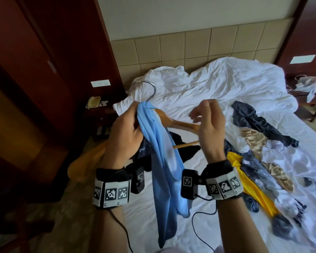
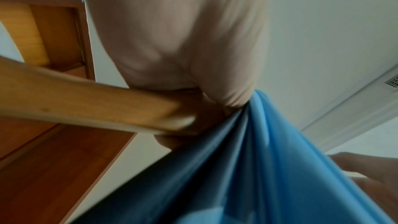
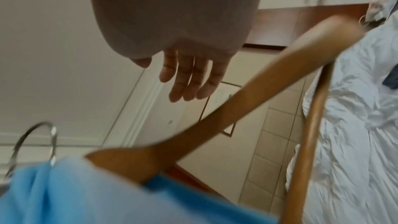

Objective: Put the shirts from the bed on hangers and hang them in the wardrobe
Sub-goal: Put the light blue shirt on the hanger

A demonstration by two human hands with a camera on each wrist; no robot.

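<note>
My left hand (image 1: pixel 133 119) grips a wooden hanger (image 1: pixel 182 125) at its neck together with the bunched collar of a light blue shirt (image 1: pixel 164 161). The shirt hangs down from that grip over the bed. The hanger's metal hook (image 1: pixel 151 88) points up and away. In the left wrist view the hanger arm (image 2: pixel 86 101) and the blue fabric (image 2: pixel 258 168) come out of my fist. My right hand (image 1: pixel 199 111) hovers with relaxed fingers (image 3: pixel 185 81) just above the hanger's bare right arm (image 3: pixel 237 108) and holds nothing.
A bed with a crumpled white duvet (image 1: pixel 217 84) lies ahead. On its right side are a dark navy shirt (image 1: pixel 252 119), a beige satin one (image 1: pixel 255 139) and a yellow one (image 1: pixel 255 189). The dark wooden wardrobe (image 1: pixel 35 70) stands at the left, with a telephone (image 1: pixel 93 102) on a nightstand beyond it.
</note>
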